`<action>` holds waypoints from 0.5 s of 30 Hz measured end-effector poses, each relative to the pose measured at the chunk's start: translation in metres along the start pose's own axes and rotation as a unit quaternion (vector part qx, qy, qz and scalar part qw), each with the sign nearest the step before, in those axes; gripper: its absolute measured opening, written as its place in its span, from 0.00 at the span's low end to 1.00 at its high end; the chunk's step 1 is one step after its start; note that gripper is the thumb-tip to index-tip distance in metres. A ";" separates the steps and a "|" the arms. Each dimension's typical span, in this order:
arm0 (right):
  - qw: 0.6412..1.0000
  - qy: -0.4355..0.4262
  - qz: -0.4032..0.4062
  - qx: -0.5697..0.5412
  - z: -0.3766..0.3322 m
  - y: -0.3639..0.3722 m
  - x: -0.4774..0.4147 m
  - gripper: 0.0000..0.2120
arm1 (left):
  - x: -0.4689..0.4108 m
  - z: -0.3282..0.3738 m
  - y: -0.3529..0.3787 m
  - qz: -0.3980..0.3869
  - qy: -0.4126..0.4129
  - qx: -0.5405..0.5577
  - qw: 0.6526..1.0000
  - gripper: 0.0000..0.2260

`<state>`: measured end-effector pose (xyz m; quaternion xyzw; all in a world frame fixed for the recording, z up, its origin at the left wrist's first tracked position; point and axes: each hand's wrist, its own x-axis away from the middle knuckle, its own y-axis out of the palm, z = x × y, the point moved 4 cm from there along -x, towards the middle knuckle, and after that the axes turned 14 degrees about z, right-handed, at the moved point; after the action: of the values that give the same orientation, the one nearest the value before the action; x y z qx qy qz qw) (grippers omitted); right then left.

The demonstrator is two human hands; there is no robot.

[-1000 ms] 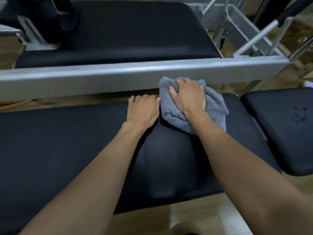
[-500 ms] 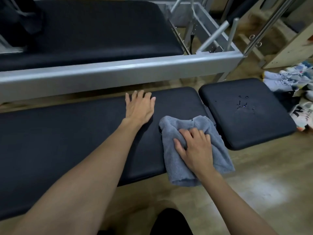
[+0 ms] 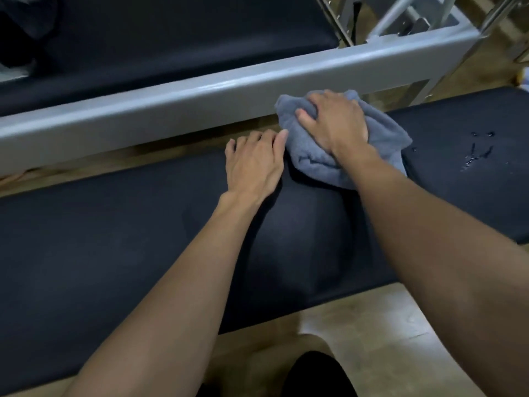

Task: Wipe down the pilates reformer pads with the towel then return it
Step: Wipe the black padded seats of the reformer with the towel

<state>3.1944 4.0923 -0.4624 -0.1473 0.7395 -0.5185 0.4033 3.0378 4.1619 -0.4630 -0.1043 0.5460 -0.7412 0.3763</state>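
Since half a second ago, the right hand [image 3: 333,124] has pushed the grey towel [image 3: 380,138] from the long black pad's [image 3: 114,239] near edge to its far edge, fingers clutching the cloth. Left hand [image 3: 253,164] lies flat, fingers together, beside it. No writing is readable.
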 end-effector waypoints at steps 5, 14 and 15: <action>0.999 0.013 0.027 -0.036 0.016 -0.028 0.038 0.19 | -0.005 0.012 -0.006 -0.027 -0.035 -0.011 0.999 0.25; 0.992 0.098 0.001 -0.081 0.077 -0.126 0.185 0.09 | -0.002 0.110 0.008 -0.071 0.028 0.033 0.997 0.23; 0.992 0.092 -0.001 -0.086 0.081 -0.134 0.192 0.09 | 0.000 0.121 0.011 -0.075 0.033 0.041 0.996 0.23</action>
<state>3.1069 3.8619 -0.4402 -0.1340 0.8150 -0.4652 0.3185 3.1114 4.0724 -0.4263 -0.1049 0.5175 -0.7925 0.3053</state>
